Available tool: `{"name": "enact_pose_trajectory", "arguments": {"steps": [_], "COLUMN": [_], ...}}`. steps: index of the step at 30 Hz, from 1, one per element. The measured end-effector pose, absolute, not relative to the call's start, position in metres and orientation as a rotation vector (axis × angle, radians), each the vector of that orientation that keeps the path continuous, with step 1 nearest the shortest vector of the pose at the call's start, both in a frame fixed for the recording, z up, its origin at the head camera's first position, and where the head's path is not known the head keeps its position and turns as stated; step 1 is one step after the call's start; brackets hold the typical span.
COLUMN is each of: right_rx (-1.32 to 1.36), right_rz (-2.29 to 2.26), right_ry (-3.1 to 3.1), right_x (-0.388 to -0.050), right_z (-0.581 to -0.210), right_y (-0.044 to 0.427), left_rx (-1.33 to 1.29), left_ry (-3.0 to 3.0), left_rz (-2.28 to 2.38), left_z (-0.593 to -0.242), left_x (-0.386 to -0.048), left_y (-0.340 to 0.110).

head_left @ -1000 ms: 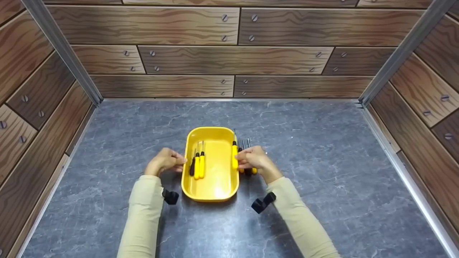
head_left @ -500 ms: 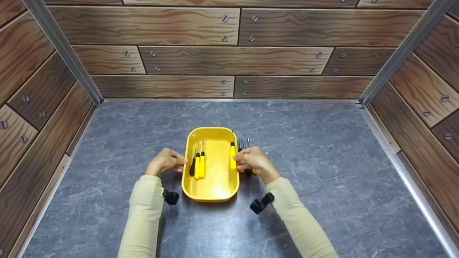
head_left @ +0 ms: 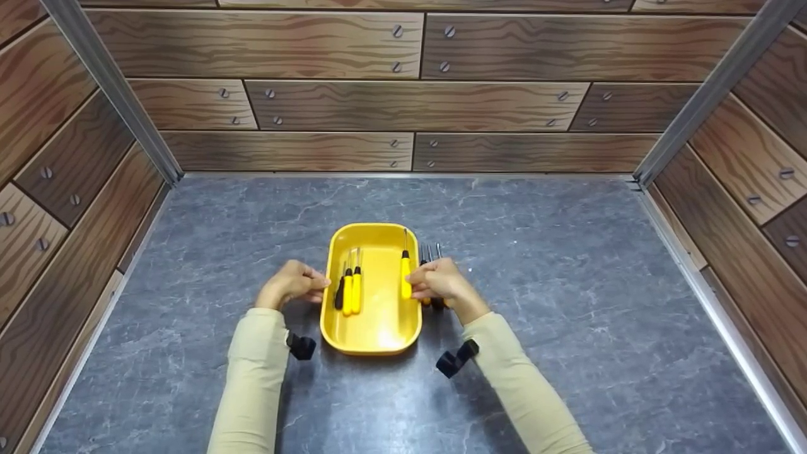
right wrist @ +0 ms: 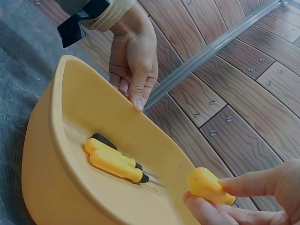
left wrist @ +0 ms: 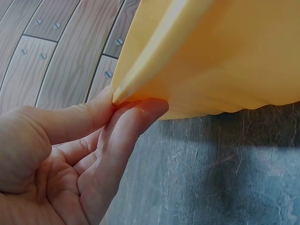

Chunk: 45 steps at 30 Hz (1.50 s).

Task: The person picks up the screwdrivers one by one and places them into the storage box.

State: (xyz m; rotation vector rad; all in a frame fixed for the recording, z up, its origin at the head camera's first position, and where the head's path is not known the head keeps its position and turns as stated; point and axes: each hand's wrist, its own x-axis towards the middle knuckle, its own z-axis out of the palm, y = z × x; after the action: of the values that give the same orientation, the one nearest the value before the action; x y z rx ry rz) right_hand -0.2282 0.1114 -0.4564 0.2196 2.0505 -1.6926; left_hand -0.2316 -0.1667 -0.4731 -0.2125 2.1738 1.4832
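One yellow-handled screwdriver is pinched between the thumb and fingers of the person's right hand. It is over the right side of a yellow tray, its metal shaft pointing away from the person. In the right wrist view, the rounded butt of its handle faces the camera.

The left hand grips the tray's left edge, the rim caught between thumb and fingers.

Inside the tray, along its left side, three screwdrivers lie close together in a row, shafts pointing away: a black-handled one nearest the wall, then a yellow one and another yellow one, both with black collars.

Just outside the tray's right side, more tools lie on the table, metal shafts showing beyond the right hand; the hand hides much of them.

Both arms wear pale yellow sleeves, and a black device sits at each wrist. The tabletop is dark grey with pale marbled veins. Around it stand walls printed with brown wooden planks and screw heads, with grey metal strips at the corners.
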Motion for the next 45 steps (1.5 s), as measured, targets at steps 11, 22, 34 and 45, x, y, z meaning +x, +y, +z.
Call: {"name": "enact_pose_trajectory", "arguments": {"steps": [11, 22, 34, 45], "right_rx": [0.235, 0.278, 0.243, 0.238], "right_rz": [-1.696, -1.692, -1.644, -1.62], "right_ry": [2.043, 2.03, 2.089, 2.118], "right_x": [-0.228, -0.227, -0.226, -0.226], "right_z": [-0.458, -0.46, -0.461, -0.461], "right_y": [0.105, 0.095, 0.089, 0.08], "left_rx": [-0.223, -0.209, -0.221, -0.213], "left_ry": [2.173, 2.175, 2.181, 2.184], "left_rz": [1.477, 1.489, 1.467, 1.466], "left_z": [-0.473, -0.473, -0.472, -0.472], "left_x": [-0.231, -0.23, -0.231, -0.231], "left_y": [-0.166, -0.167, -0.167, -0.167]}}
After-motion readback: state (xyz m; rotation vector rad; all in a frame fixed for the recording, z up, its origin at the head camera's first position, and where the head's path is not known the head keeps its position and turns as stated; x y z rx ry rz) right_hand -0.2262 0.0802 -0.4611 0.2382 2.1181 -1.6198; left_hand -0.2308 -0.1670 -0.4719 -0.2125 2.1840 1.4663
